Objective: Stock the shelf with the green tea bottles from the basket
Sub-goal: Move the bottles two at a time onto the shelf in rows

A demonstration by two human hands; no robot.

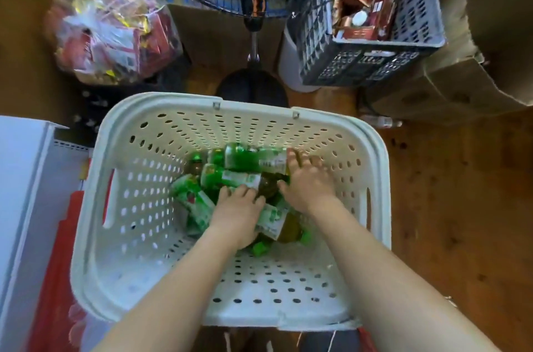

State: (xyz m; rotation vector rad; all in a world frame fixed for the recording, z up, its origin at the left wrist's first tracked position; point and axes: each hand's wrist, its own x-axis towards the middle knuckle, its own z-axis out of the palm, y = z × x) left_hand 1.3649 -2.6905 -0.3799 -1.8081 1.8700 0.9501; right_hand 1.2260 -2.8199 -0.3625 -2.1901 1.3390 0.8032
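bottles (245, 161) in basket (95, 178) | crate (375, 63) behind right | bag (115, 26) behind left

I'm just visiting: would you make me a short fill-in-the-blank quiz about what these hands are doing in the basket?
1. Both hands reach into a white ____ basket.
2. The bottles inside have ____ labels.
3. The bottles lie on their ____, not upright.
4. The left hand and right hand rest on the ____.

Missing words: plastic; green; sides; bottles

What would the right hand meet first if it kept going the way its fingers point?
Most likely the topmost green tea bottle: the right hand has its fingertips at that bottle's end, though depth is unclear. Beyond it stands the basket's far wall.
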